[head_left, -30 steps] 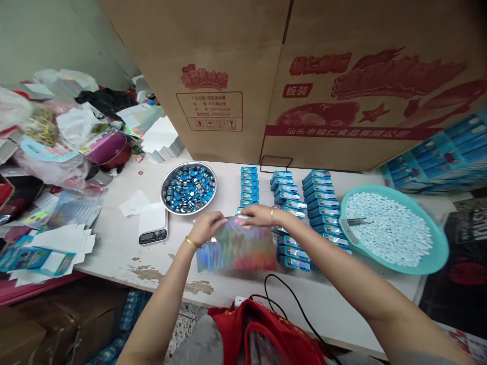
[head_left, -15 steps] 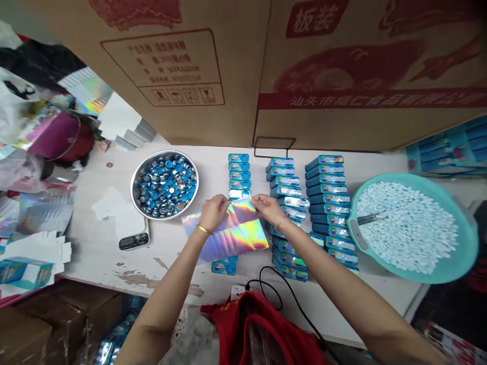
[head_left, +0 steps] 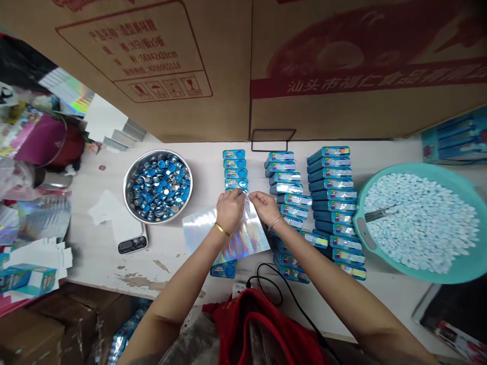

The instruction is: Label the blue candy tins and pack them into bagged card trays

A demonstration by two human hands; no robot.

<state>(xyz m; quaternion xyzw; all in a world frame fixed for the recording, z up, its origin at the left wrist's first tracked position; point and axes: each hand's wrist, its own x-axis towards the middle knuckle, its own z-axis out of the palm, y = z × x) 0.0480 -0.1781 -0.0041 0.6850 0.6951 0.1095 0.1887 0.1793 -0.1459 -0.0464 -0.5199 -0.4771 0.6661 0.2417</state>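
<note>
Sheet of shiny film (head_left: 247,243) spread over column of blue boxes (head_left: 235,163) on desk (head_left: 91,263), right of metal bowl (head_left: 157,221). Right hand (head_left: 265,207) pinching its top edge; left hand (head_left: 230,212) curled there, exact grip hard to tell.

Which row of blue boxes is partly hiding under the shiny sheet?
The left row of blue boxes: the shiny sheet by the left hand hides its middle. It misses the middle row and right row.
</note>
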